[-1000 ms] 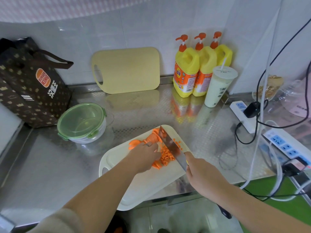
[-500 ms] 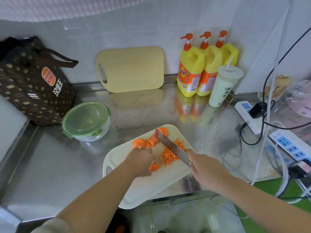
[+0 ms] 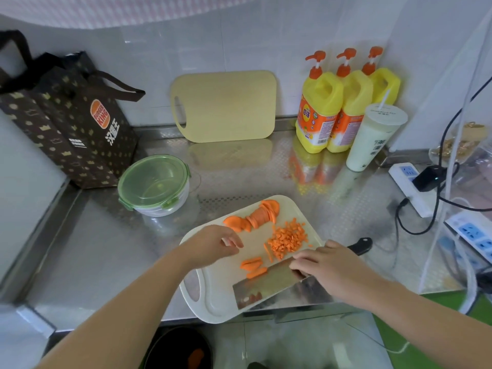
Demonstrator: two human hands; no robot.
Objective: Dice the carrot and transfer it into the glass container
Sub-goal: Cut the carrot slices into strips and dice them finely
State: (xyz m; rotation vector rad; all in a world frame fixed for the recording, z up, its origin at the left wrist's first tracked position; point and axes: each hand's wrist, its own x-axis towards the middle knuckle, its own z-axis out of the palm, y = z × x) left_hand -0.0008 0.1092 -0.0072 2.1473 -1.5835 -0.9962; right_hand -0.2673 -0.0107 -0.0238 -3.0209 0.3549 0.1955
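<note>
Head view: the diced carrot (image 3: 287, 239) heaps on the white board (image 3: 213, 296), light, stiff, scatter-prone (scoop it on the cleaver (image 3: 263, 283), I'd judge). The right hand (image 3: 338, 267) lays straight fingers on the blade; the left hand (image 3: 213, 245) hovers relaxed, empty.

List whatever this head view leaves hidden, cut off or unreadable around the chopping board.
- Head view: the right hand covers the cleaver where blade meets handle, so its grip cannot be told.
- Head view: the dark bin under the counter is cut off by the bottom edge; the orange bit inside is blurred.
- Head view: the drink cup has label print too small to read.
</note>
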